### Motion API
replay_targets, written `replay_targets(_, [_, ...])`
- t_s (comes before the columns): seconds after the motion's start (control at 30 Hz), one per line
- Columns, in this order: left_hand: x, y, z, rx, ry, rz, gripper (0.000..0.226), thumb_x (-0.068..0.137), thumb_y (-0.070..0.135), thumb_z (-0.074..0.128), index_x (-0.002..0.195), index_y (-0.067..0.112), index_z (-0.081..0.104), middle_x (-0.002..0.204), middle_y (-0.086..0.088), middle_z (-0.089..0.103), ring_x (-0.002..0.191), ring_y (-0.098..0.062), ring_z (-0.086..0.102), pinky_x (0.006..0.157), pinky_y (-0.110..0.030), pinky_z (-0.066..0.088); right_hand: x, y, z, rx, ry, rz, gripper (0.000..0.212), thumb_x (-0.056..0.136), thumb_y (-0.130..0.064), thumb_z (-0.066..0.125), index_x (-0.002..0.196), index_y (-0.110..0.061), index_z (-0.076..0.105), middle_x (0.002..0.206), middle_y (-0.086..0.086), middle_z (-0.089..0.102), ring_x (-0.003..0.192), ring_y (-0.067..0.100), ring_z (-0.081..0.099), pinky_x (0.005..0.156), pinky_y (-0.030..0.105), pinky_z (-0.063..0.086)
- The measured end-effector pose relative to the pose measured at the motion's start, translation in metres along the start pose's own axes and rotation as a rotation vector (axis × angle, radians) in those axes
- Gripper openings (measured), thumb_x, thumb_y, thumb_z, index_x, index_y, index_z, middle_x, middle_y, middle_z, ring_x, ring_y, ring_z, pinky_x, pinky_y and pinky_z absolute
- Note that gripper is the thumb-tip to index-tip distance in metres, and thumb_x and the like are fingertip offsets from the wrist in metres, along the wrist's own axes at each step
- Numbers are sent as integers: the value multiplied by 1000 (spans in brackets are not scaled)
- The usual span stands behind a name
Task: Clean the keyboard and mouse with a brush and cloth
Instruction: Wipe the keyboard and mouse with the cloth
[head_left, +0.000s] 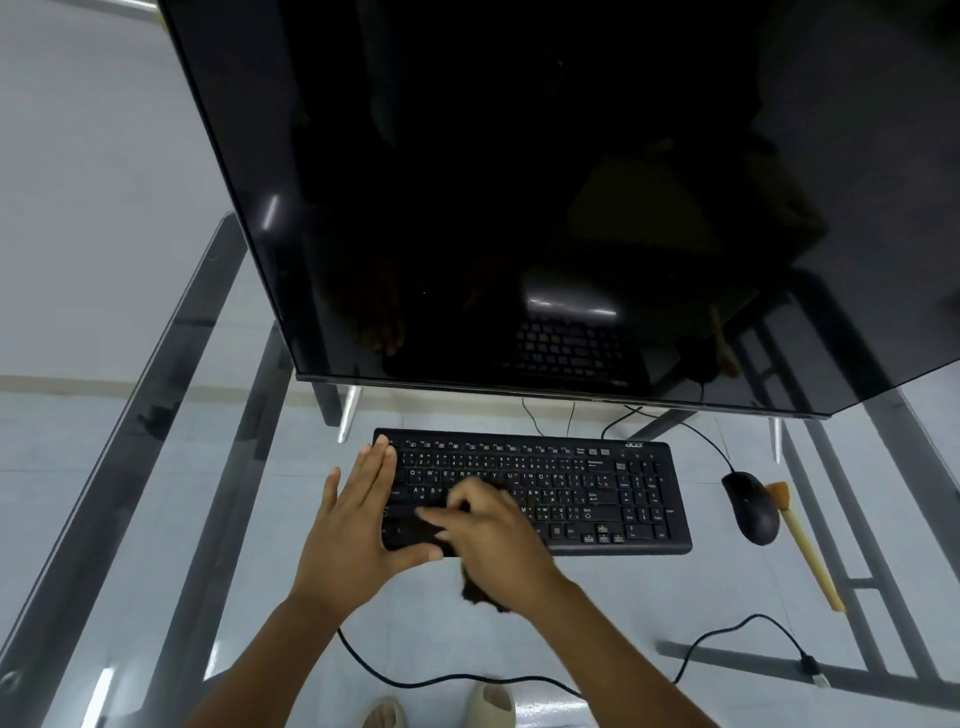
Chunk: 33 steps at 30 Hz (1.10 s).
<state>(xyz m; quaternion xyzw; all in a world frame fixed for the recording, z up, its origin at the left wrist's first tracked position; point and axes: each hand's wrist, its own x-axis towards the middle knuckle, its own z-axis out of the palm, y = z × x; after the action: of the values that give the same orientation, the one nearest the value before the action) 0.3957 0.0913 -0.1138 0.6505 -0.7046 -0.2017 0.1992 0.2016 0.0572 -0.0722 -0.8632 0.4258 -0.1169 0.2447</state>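
Note:
A black keyboard (597, 493) lies on the glass desk in front of the monitor. My left hand (358, 519) rests flat on the keyboard's left end, fingers straight and thumb along its front edge. My right hand (493, 535) is blurred over the left-middle keys and holds a dark cloth (478, 590), part of which hangs out below the palm. A black wired mouse (751, 506) sits to the right of the keyboard. Right of the mouse lies a brush (802, 545) with a light wooden handle, its head pointing away from me.
A large black monitor (519, 208) stands close behind the keyboard. The glass desk (260, 571) shows the metal frame and floor beneath. A black cable (727, 631) runs under the desk at the front right. Feet in sandals (488, 706) show at the bottom.

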Motion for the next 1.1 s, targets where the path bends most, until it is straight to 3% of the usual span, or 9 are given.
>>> replay_targets(0.13, [-1, 4, -3, 126, -36, -35, 116, 70, 90, 34, 153, 14, 9, 161, 1, 3, 148, -12, 0, 119, -48, 5, -27, 43, -16, -73, 318, 338, 32, 90, -20, 66, 122, -23, 66, 103, 0, 56, 84, 16, 53, 78, 35, 55])
replay_targets(0.27, [6, 30, -5, 272, -17, -23, 86, 91, 71, 18, 144, 5, 36, 154, -14, 29, 144, -24, 17, 114, -47, 5, -20, 18, -13, -87, 167, 330, 52, 95, -54, 37, 135, -24, 54, 117, 2, 50, 93, 21, 50, 88, 33, 45])
replay_targets(0.4, [14, 63, 11, 191, 4, 78, 61, 100, 46, 20, 125, 6, 59, 143, -16, 47, 136, -30, 37, 112, -49, 24, -23, 6, -14, 31, 29, 143, 43, 93, -19, 55, 135, -21, 53, 117, 2, 50, 102, 19, 54, 93, 29, 43])
replay_targets(0.47, [18, 75, 12, 54, 22, 81, 34, 96, 33, 48, 105, 7, 69, 124, -15, 60, 125, -32, 47, 102, -52, 42, -30, 8, -25, 242, 19, 250, 40, 91, -9, 55, 129, -20, 58, 116, -2, 51, 104, 11, 54, 96, 24, 44])
replay_targets(0.53, [20, 87, 4, -61, 44, 68, 11, 80, 15, 74, 88, 12, 67, 99, -7, 63, 98, -26, 58, 83, -42, 53, -35, 10, -44, 432, 103, 366, 46, 88, 1, 52, 123, -28, 62, 116, -7, 51, 107, 5, 53, 97, 20, 43])
replay_targets(0.67, [28, 122, -20, -275, -166, 126, 17, 92, 18, 60, 90, 30, 48, 91, 10, 58, 80, -4, 55, 70, -27, 48, -43, 14, -98, 601, -1, 434, 72, 82, 2, 52, 141, -39, 41, 140, -14, 39, 126, 6, 45, 93, 14, 43])
replay_targets(0.77, [42, 166, -37, -485, -204, 137, 25, 91, 17, 62, 97, 38, 52, 99, 18, 59, 93, 4, 56, 80, -17, 46, -57, 24, -139, 621, -190, 418, 48, 81, -10, 61, 123, -34, 58, 118, -1, 63, 100, 19, 65, 76, 34, 56])
replay_targets(0.9, [58, 210, -51, -809, -299, -103, 51, 84, 21, 72, 122, 41, 46, 105, 11, 63, 98, -3, 63, 86, -26, 54, -82, 38, -179, 621, -73, 470, 21, 80, -26, 76, 99, -23, 68, 91, -2, 71, 89, 16, 70, 82, 39, 59])
replay_targets(1.1, [85, 312, -14, -469, -458, 51, 11, 88, 36, 62, 87, 25, 63, 82, 6, 69, 77, -7, 65, 76, -38, 55, -159, 103, -252, 333, -70, 579, 28, 76, -33, 79, 97, -19, 66, 84, -6, 60, 82, 7, 58, 78, 28, 54])
